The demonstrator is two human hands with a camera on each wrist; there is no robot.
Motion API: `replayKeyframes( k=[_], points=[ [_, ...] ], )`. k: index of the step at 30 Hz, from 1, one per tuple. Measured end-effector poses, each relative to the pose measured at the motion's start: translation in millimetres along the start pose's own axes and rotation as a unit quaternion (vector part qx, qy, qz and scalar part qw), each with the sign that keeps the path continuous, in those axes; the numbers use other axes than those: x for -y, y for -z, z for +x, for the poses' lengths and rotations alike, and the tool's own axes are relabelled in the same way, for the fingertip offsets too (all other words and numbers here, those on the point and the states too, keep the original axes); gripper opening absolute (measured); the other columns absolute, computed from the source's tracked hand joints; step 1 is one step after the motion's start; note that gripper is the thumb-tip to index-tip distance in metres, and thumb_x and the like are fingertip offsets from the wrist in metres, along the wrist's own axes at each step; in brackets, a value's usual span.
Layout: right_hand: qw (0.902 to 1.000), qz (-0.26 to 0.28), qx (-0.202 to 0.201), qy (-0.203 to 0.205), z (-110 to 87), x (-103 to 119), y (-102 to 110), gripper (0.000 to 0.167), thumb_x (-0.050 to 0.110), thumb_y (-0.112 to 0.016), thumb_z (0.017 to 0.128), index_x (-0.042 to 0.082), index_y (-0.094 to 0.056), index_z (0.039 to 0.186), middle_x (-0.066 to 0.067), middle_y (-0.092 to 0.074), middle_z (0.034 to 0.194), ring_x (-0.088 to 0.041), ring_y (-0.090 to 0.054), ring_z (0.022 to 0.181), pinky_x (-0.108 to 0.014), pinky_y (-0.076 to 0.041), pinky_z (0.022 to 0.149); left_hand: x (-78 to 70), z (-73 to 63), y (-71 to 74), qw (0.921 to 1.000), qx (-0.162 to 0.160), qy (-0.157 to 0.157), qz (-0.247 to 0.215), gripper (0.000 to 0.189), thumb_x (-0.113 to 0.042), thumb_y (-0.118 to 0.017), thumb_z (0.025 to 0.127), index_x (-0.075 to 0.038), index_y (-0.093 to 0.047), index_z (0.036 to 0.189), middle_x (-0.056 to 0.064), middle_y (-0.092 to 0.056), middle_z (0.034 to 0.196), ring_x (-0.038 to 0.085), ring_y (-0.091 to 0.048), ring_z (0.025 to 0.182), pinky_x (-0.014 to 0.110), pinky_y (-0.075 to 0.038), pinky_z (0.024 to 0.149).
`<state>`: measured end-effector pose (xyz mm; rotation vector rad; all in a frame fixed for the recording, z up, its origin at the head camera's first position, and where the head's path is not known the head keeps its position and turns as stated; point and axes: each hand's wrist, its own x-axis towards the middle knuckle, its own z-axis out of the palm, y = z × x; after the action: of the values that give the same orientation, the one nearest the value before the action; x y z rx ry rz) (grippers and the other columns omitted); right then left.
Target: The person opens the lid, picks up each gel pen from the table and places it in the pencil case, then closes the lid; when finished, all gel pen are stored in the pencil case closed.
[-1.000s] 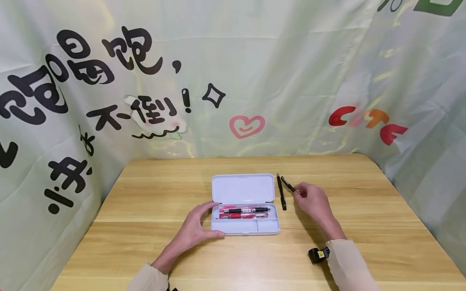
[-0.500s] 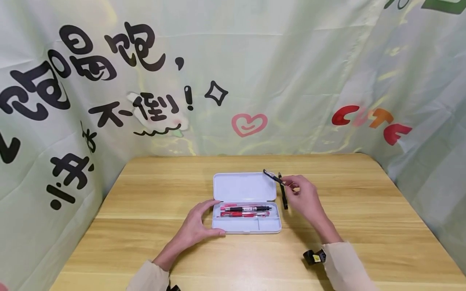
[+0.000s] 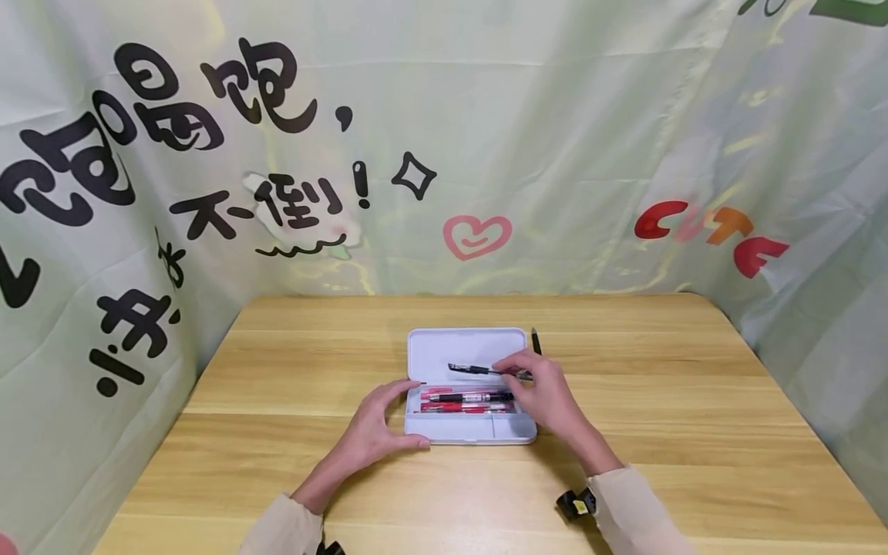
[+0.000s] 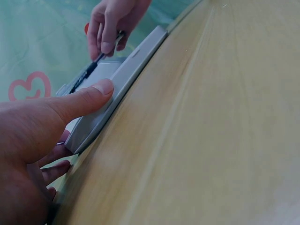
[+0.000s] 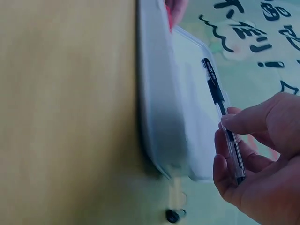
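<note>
A white pencil case (image 3: 447, 432) lies on the table with its lid (image 3: 433, 351) folded back. My left hand (image 3: 371, 432) grips its left end, the thumb on the front edge and the fingers behind, as the left wrist view (image 4: 89, 101) shows. Over the case, my right hand (image 3: 548, 393) pinches a black gel pen (image 3: 470, 369) with a clear barrel between thumb and fingers. The capped end points left in the head view; the right wrist view shows the pen (image 5: 214, 84) along the fingers. Several red, pink and black pens (image 3: 472, 398) lie in the long back compartment.
Another black pen (image 3: 536, 340) lies on the table right of the case, partly hidden by the right hand. The wooden table (image 3: 694, 432) meets a printed cloth (image 3: 555, 154) at its back and sides. A black wrist camera (image 3: 576, 505) sits by the right sleeve.
My right hand has carried the gel pen left from the table beside the case to above it, turning the pen nearly level. The left hand stays on the case.
</note>
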<state>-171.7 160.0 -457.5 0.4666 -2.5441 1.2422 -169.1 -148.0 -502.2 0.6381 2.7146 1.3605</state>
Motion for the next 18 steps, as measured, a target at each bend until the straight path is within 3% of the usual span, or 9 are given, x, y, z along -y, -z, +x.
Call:
replayKeyframes(
  k=[10,18],
  points=[
    [0.9979,-0.009,0.063,-0.011,-2.6,5,-18,0.023,-0.01,-0.074,0.087,0.009,-0.078,0.098,0.002,-0.072,0.1,-0.021,-0.068,0.101,-0.043,-0.057,0.09,0.8,0.5,0.0,1.0,0.004,0.004,-0.005,0.091,-0.048,-0.097,0.063,-0.023,-0.06,0.142,0.008,-0.054,0.15,0.034,-0.047,0.139,0.061,-0.034,0.114],
    [0.9969,-0.035,0.063,-0.031,-1.7,5,-24,0.022,-0.01,-0.075,0.086,0.008,-0.079,0.098,0.0,-0.072,0.1,-0.023,-0.069,0.103,-0.042,-0.057,0.092,-0.2,-0.1,0.8,1.0,0.001,0.001,-0.006,0.09,-0.049,-0.096,0.064,-0.023,-0.06,0.142,0.009,-0.054,0.149,0.036,-0.047,0.137,0.064,-0.035,0.112]
  ],
)
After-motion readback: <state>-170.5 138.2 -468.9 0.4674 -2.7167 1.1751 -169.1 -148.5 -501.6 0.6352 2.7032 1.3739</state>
